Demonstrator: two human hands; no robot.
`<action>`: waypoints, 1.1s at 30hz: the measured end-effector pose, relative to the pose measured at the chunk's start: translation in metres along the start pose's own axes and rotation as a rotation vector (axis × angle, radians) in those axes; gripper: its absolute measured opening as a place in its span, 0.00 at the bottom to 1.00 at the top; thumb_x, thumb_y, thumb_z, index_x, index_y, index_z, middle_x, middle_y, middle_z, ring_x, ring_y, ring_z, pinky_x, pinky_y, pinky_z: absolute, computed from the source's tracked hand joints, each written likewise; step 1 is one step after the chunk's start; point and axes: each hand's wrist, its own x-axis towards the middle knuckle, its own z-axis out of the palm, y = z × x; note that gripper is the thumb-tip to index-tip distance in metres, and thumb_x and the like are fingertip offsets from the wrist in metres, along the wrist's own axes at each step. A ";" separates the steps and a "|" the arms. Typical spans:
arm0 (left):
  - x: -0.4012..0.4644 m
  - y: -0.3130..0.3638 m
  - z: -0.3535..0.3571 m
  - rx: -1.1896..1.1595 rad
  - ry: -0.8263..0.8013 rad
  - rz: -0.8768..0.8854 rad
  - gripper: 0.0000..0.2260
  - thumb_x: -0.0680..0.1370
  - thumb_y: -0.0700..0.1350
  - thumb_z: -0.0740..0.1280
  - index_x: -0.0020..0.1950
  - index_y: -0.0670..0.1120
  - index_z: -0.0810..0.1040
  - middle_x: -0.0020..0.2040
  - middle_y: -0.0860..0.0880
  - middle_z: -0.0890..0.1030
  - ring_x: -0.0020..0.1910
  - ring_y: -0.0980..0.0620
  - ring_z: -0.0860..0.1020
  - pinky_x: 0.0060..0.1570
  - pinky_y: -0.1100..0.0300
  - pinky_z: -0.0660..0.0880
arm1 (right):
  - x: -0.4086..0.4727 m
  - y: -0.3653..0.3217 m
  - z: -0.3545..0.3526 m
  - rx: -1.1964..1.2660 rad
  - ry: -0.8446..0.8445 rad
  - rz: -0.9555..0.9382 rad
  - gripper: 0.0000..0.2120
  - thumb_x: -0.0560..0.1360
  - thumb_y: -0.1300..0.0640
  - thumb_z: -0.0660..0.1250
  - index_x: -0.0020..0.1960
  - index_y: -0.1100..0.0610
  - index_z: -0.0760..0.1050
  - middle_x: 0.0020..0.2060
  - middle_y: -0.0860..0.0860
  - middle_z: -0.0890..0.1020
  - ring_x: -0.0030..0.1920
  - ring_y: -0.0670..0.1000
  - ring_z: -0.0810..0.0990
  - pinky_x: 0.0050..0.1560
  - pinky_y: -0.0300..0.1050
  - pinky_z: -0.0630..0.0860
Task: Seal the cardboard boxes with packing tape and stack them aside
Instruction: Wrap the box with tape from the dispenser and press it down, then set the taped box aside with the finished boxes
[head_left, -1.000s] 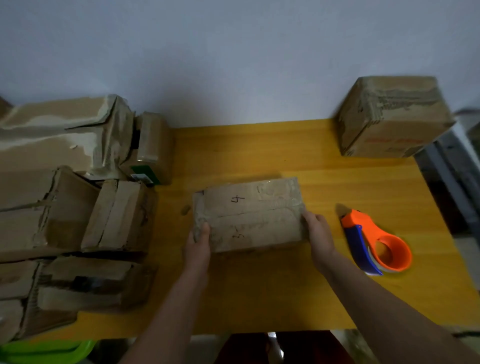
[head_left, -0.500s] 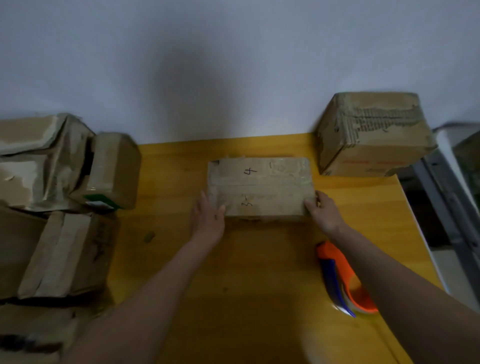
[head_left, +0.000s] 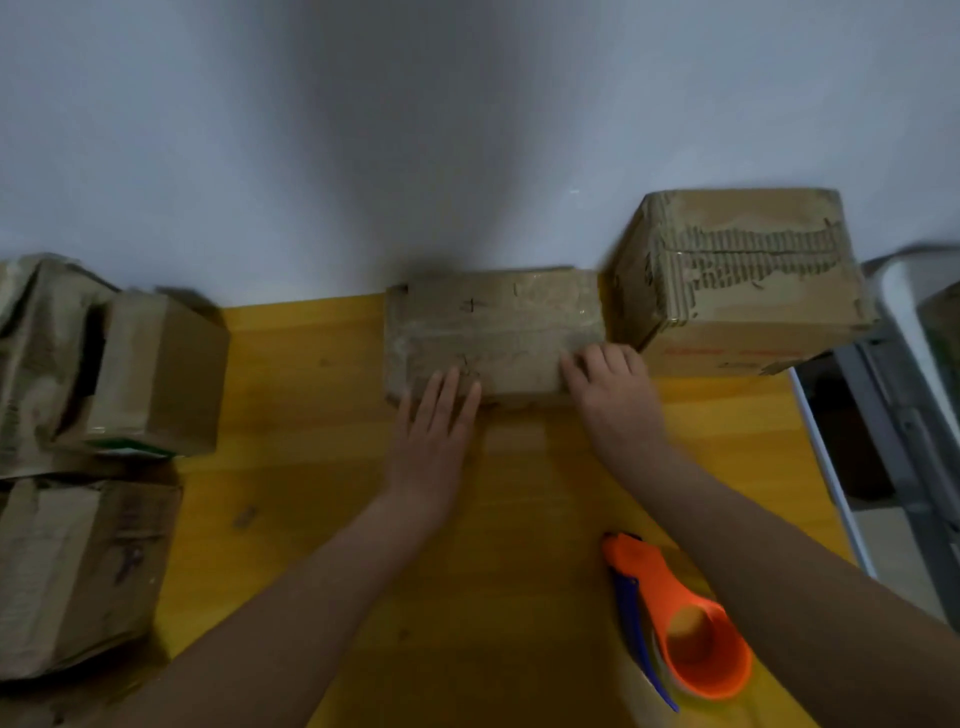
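I saw a yellow wooden table (head_left: 322, 519) running up to a pale wall (head_left: 363, 130). A flat taped cardboard box (head_left: 493, 322) lay at the table's far edge against that wall, its right end just beside a taller cardboard box (head_left: 743, 280) at the far right corner. Worn boxes (head_left: 104, 415) were heaped along the left edge. Bare tabletop lay open between that heap and my arms, and between the flat box and the near edge. At the near right, an orange and blue tape dispenser (head_left: 675, 623) lay on the table under my right forearm. Past the table's right edge stood a grey metal frame (head_left: 893, 415).

My left hand (head_left: 431, 441) lay flat, fingers straight and together, fingertips resting on the flat box's near edge, gripping nothing. My right hand (head_left: 613, 395) was pressed on the box's near right corner, fingers a little bent over the top; it rested there rather than clutching.

Handwriting in dark ink crossed the flat box's top, too blurred for me to read. Faint red print ran along the taller box's near side, also unreadable. Its top showed torn corrugation.
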 end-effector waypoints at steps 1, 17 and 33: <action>0.013 0.002 -0.009 -0.015 0.009 -0.007 0.41 0.81 0.42 0.59 0.73 0.48 0.25 0.75 0.44 0.27 0.76 0.45 0.31 0.73 0.46 0.34 | 0.013 0.004 -0.001 -0.048 -0.023 0.006 0.14 0.70 0.61 0.60 0.50 0.62 0.80 0.42 0.58 0.79 0.44 0.59 0.78 0.53 0.52 0.72; 0.001 -0.028 -0.036 -0.259 -0.068 -0.053 0.32 0.82 0.48 0.59 0.80 0.51 0.43 0.80 0.47 0.39 0.78 0.46 0.37 0.76 0.46 0.41 | 0.030 -0.013 -0.035 -0.153 -0.268 -0.072 0.25 0.78 0.58 0.60 0.72 0.59 0.59 0.66 0.58 0.65 0.67 0.59 0.64 0.70 0.53 0.60; -0.210 -0.219 -0.026 -0.432 -0.116 -0.308 0.20 0.81 0.55 0.62 0.70 0.50 0.71 0.68 0.48 0.73 0.65 0.46 0.72 0.61 0.50 0.72 | -0.017 -0.316 -0.104 0.342 -0.518 -0.366 0.24 0.80 0.52 0.59 0.74 0.54 0.58 0.73 0.53 0.59 0.72 0.56 0.59 0.67 0.50 0.64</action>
